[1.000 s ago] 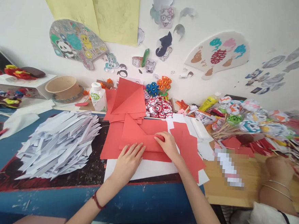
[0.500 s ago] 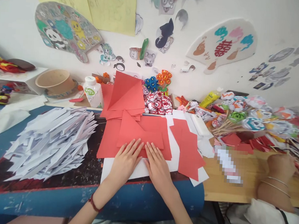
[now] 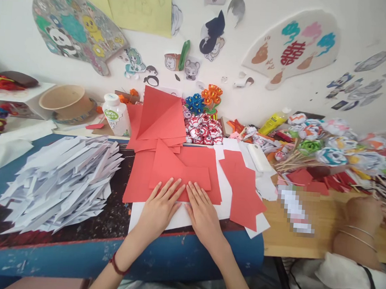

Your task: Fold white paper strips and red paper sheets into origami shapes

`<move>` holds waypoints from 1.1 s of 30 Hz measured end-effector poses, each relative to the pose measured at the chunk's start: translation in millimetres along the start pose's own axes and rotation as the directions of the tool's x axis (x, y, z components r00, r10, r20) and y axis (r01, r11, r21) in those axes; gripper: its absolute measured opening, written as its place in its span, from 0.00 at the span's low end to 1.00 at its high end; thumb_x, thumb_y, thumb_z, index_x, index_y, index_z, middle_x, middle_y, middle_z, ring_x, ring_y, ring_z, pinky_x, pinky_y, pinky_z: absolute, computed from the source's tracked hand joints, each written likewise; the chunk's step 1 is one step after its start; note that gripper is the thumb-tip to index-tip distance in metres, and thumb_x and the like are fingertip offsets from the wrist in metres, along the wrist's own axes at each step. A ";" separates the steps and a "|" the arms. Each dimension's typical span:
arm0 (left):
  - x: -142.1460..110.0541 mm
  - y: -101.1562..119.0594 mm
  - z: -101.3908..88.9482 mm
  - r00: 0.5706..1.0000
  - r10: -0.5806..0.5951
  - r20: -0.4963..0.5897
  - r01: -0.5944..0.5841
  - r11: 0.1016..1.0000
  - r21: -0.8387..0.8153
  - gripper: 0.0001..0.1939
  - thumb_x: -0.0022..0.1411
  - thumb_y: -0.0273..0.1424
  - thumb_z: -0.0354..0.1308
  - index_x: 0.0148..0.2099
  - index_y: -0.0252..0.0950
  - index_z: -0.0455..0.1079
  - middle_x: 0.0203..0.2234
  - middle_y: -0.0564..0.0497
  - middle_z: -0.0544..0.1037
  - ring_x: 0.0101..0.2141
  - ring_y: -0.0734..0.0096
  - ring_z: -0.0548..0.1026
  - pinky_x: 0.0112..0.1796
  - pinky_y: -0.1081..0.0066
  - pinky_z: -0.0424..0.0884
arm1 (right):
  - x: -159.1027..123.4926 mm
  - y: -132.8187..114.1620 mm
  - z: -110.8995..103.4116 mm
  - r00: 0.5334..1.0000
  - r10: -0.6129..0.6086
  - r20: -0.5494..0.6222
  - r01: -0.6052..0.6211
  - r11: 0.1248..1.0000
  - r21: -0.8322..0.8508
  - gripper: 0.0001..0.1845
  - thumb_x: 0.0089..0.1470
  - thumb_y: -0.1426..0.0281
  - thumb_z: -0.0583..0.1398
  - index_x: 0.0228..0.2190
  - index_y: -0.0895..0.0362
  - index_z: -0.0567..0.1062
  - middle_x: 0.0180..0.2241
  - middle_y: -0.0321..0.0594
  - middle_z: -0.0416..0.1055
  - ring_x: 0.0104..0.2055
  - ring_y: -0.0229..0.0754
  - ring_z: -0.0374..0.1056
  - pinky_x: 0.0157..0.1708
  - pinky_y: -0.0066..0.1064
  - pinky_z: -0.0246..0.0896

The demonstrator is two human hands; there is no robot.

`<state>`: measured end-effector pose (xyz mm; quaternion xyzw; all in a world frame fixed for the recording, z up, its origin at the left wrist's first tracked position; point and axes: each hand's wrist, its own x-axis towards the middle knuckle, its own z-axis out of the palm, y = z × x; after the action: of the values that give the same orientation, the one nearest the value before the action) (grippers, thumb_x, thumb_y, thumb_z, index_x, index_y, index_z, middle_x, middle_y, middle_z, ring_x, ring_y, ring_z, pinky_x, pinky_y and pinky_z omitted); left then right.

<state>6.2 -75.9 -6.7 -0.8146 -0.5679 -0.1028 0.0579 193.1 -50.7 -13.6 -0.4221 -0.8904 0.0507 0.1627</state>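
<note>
A folded piece of red paper lies on a larger red sheet, with white paper beneath. My left hand rests flat on the folded paper's near edge, fingers stretched out. Beside it, my right hand presses the same edge with fingers straight and close together. Neither hand grips the paper. Behind the fold, more red sheets are stacked, the top one creased diagonally. Cut red pieces lie to the right of my right hand.
On the left is a large heap of folded white paper strips. A white bottle stands behind it. Red-and-white paper flowers sit at the back. At the right, a co-worker's hand rests by paper flowers on sticks.
The view has shifted slightly. Both my hands stay on the near edge of the folded red paper, with little visible movement.
</note>
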 end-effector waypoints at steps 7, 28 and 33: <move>-0.1 -1.7 0.6 1.000 0.009 0.010 -0.009 1.000 -0.014 0.26 0.72 0.37 0.44 0.70 0.44 0.51 0.68 0.53 0.53 0.66 0.59 0.55 0.63 0.54 0.56 | -0.3 -0.2 -0.3 1.000 0.021 -0.002 -0.021 1.000 -0.002 0.29 0.69 0.67 0.47 0.67 0.60 0.50 0.67 0.43 0.49 0.70 0.45 0.44 0.66 0.44 0.51; -1.0 -1.8 0.6 1.000 0.004 0.029 -0.004 1.000 -0.018 0.27 0.72 0.36 0.43 0.71 0.45 0.48 0.68 0.53 0.51 0.67 0.61 0.53 0.63 0.53 0.55 | -42.3 15.8 -7.5 0.906 0.295 -0.303 -0.313 0.950 -0.011 0.26 0.68 0.72 0.47 0.65 0.59 0.56 0.63 0.46 0.60 0.67 0.48 0.53 0.63 0.49 0.56; -0.2 -2.6 -1.0 1.000 0.012 0.022 -0.011 0.999 -0.036 0.27 0.72 0.36 0.44 0.71 0.46 0.49 0.68 0.54 0.53 0.67 0.60 0.53 0.63 0.54 0.55 | -20.9 3.5 -4.2 0.971 0.164 -0.176 -0.166 0.986 0.003 0.27 0.67 0.74 0.46 0.66 0.60 0.55 0.65 0.46 0.55 0.69 0.47 0.48 0.65 0.47 0.53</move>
<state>3.5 -75.4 -5.8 -0.8198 -0.5619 -0.1035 0.0378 209.5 -64.8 -15.6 -0.4985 -0.8347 0.0213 0.2331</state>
